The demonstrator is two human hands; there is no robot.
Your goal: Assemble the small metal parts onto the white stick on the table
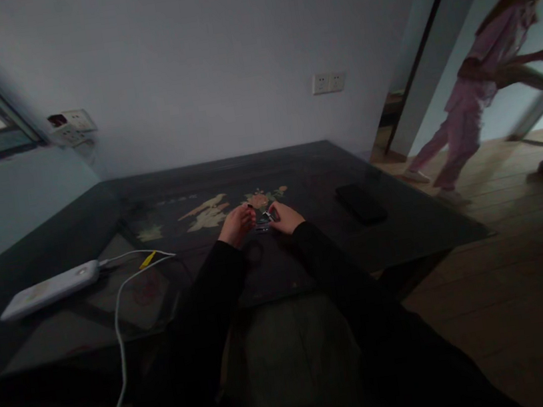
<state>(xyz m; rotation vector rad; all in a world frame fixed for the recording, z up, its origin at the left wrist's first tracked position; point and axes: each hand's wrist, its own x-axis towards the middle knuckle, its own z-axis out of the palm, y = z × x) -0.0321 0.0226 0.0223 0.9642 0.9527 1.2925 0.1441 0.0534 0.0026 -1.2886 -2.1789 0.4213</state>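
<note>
- My two hands meet over the middle of the dark glass table, both sleeves black to the wrist.
- My left hand is curled, fingers bent inward, its tips touching one small shiny object that rests on the glass between my hands.
- My right hand pinches the same object from the other side, thumb and fingers closed on it; the light is too dim to say what the object is.
- One white power bank lies well to my left on the table, with one white cable running from it toward the near edge, and one yellow tag on the cable.
- One dark phone lies flat to my right, apart from my hands.
- Two wall sockets sit side by side on the far wall.
- One person in pink stands in the doorway at right, an arm stretched out.
</note>
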